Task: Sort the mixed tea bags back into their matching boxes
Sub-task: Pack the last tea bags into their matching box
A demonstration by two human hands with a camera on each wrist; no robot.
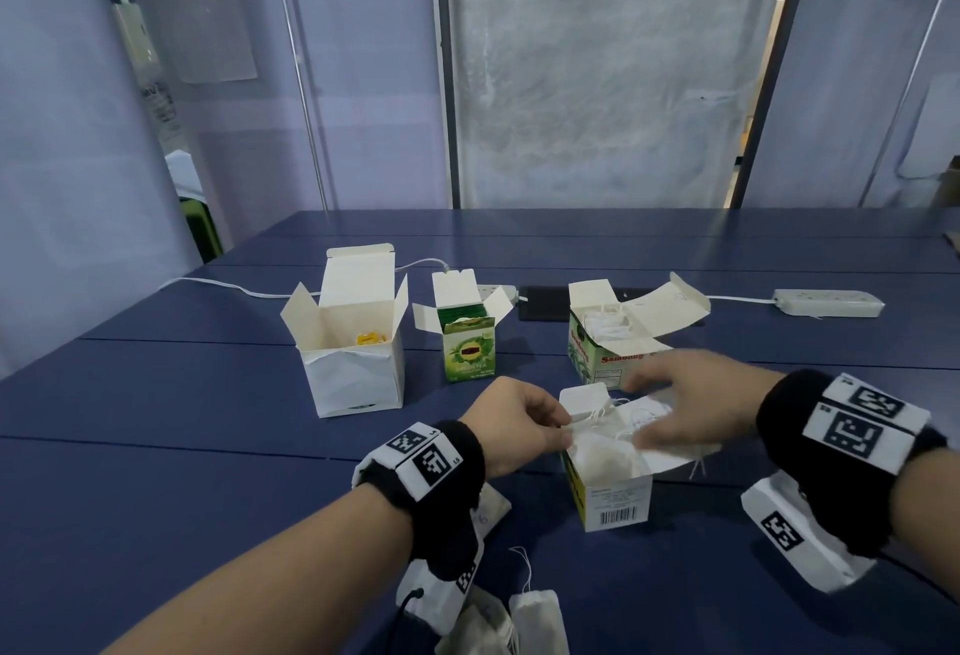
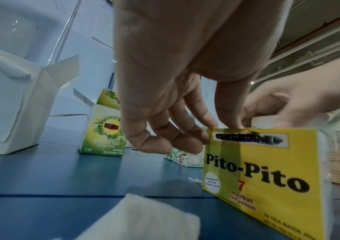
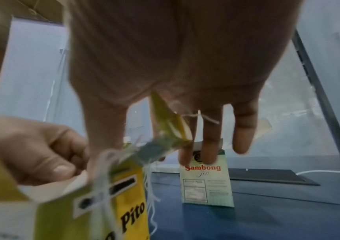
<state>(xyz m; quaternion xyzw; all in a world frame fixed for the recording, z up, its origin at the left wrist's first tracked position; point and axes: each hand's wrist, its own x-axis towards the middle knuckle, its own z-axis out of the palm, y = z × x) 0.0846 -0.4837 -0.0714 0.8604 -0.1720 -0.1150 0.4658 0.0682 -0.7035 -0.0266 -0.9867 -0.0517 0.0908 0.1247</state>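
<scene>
Closest to the person, at the near edge of the worktop (image 1: 208, 394), a few loose tea bags (image 1: 537, 620) lie, not yet sorted. Just beyond them stands the yellow Pito-Pito box (image 2: 263, 178), open at the top. The left hand (image 1: 511, 425) pinches the rim of the box with curled fingers and keeps it steady. The right hand (image 1: 691, 405) is over the opening with straight, spread fingers, and it presses down on the pale bags and their white strings (image 3: 103, 178); it is blurred, so I cannot tell if one bag is caught between the fingers. I judge that the step in hand is to push a bag fully into this box. The next move calls for tucking in the strings that hang over the side, then reaching back for one of the loose bags and checking its kind. Farther away stand three more open boxes: the Sambong box (image 1: 608, 347) behind the right hand, the green tea box (image 1: 470, 347) in the middle, and a white box (image 1: 353, 368) on the left with something yellow inside. Behind them lie a white cable (image 1: 223, 284) and a power strip (image 1: 828, 302).
</scene>
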